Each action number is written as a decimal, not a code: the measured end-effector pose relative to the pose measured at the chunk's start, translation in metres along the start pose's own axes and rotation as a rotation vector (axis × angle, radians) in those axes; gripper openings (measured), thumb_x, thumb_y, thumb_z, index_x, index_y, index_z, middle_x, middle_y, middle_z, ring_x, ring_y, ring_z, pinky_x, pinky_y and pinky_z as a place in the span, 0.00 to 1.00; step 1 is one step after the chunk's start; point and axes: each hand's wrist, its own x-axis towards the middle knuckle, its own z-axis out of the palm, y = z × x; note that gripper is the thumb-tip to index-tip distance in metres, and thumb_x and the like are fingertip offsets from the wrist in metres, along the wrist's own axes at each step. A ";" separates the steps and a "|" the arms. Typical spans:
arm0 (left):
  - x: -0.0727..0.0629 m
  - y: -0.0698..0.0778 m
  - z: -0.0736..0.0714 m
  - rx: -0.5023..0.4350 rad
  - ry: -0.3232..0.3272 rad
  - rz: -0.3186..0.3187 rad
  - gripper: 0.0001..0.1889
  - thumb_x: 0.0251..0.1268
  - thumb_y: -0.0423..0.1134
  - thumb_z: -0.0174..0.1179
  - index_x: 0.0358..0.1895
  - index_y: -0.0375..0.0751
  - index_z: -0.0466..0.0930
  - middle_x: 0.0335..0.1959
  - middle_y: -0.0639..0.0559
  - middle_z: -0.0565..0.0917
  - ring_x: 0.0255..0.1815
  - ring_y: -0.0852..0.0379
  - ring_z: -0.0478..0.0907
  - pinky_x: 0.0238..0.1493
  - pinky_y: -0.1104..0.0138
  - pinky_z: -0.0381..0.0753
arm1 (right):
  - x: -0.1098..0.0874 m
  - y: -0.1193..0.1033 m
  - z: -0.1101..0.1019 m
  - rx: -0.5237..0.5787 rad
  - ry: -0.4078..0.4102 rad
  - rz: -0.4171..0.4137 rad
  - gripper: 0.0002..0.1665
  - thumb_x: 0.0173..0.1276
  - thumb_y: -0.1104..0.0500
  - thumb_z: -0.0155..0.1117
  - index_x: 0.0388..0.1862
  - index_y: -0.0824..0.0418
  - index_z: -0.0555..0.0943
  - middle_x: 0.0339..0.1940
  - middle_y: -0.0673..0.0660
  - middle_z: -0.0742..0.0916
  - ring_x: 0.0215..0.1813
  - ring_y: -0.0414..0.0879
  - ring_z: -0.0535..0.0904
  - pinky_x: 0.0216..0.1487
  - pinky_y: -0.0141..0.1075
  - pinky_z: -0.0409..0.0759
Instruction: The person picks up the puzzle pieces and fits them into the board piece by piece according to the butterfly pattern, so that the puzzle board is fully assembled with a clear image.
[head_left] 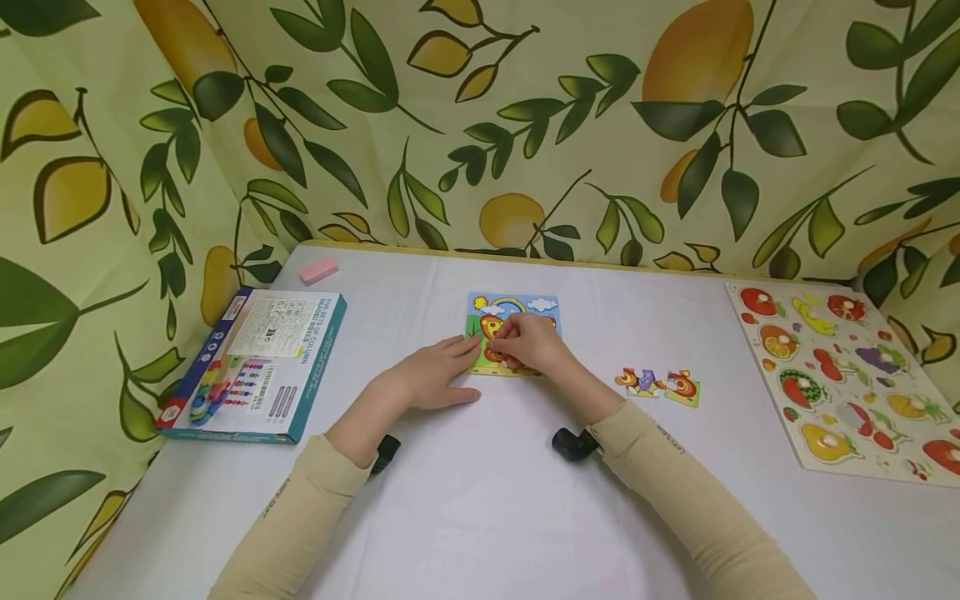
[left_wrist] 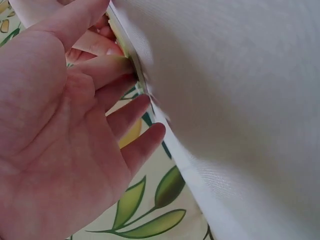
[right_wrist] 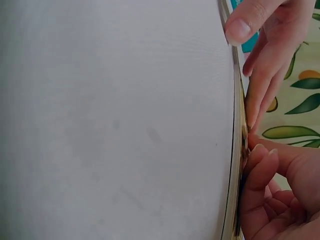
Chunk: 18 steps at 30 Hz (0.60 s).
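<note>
Carton reads "BEADED BOXES"; white cloth, leafy drape. Left hand, extended, touches puzzle; right hand: grip cannot be determined.

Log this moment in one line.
left grip: touches left side of flat multicoloured picture board | right grip: curled at board, hold unclear | loose multicoloured flat puzzle pieces: on white cloth, right of board

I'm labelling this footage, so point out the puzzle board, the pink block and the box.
Puzzle board (head_left: 542,306): head view, on its uncovered upper right part.
Pink block (head_left: 319,268): head view, on its top.
Box (head_left: 251,367): head view, on its printed upper face.
</note>
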 end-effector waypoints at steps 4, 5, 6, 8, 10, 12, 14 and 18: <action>0.000 0.000 0.000 -0.016 -0.017 -0.006 0.40 0.71 0.56 0.54 0.77 0.41 0.51 0.79 0.51 0.48 0.79 0.50 0.42 0.75 0.57 0.49 | 0.001 0.000 -0.002 -0.009 -0.018 0.008 0.14 0.63 0.54 0.72 0.35 0.62 0.79 0.19 0.53 0.81 0.16 0.41 0.76 0.20 0.29 0.74; 0.000 -0.001 0.000 -0.025 -0.018 -0.007 0.40 0.70 0.56 0.55 0.77 0.41 0.51 0.79 0.50 0.48 0.79 0.50 0.42 0.75 0.57 0.49 | 0.002 0.000 -0.003 -0.005 -0.021 0.012 0.14 0.63 0.54 0.72 0.35 0.62 0.79 0.19 0.53 0.81 0.16 0.41 0.76 0.20 0.29 0.74; 0.000 0.000 0.000 -0.031 -0.024 -0.014 0.40 0.70 0.56 0.55 0.77 0.42 0.51 0.79 0.51 0.47 0.79 0.51 0.42 0.75 0.57 0.49 | 0.002 0.000 -0.003 0.000 -0.025 0.018 0.14 0.63 0.54 0.72 0.35 0.62 0.79 0.20 0.53 0.82 0.16 0.40 0.76 0.20 0.29 0.74; -0.001 0.000 -0.001 -0.047 -0.032 -0.023 0.40 0.70 0.56 0.55 0.78 0.43 0.50 0.79 0.51 0.47 0.79 0.51 0.41 0.75 0.56 0.49 | 0.003 0.000 -0.004 0.014 -0.036 0.026 0.14 0.63 0.55 0.72 0.35 0.62 0.79 0.19 0.53 0.82 0.16 0.41 0.76 0.20 0.29 0.74; 0.000 0.000 -0.001 -0.052 -0.043 -0.034 0.41 0.70 0.57 0.55 0.78 0.44 0.50 0.79 0.52 0.47 0.79 0.52 0.41 0.74 0.55 0.49 | 0.005 0.000 -0.005 0.020 -0.045 0.037 0.14 0.63 0.55 0.72 0.35 0.62 0.79 0.19 0.53 0.82 0.16 0.40 0.75 0.20 0.28 0.73; 0.000 0.000 -0.002 -0.055 -0.050 -0.041 0.41 0.70 0.57 0.55 0.78 0.45 0.49 0.79 0.52 0.47 0.79 0.52 0.41 0.74 0.54 0.50 | 0.006 0.000 -0.006 0.026 -0.060 0.046 0.14 0.63 0.55 0.72 0.35 0.63 0.78 0.18 0.53 0.82 0.15 0.40 0.76 0.19 0.28 0.73; 0.001 -0.001 -0.002 -0.054 -0.059 -0.048 0.41 0.70 0.58 0.54 0.78 0.46 0.49 0.79 0.53 0.46 0.79 0.52 0.41 0.74 0.54 0.50 | 0.008 0.000 -0.006 0.023 -0.073 0.054 0.14 0.63 0.54 0.72 0.35 0.63 0.78 0.17 0.53 0.82 0.15 0.40 0.76 0.19 0.28 0.73; 0.002 -0.002 -0.002 -0.059 -0.062 -0.047 0.41 0.69 0.58 0.55 0.78 0.46 0.49 0.79 0.53 0.46 0.79 0.53 0.41 0.74 0.54 0.50 | 0.010 0.000 -0.008 -0.001 -0.106 0.058 0.15 0.64 0.53 0.71 0.36 0.63 0.78 0.18 0.53 0.82 0.16 0.40 0.77 0.20 0.28 0.74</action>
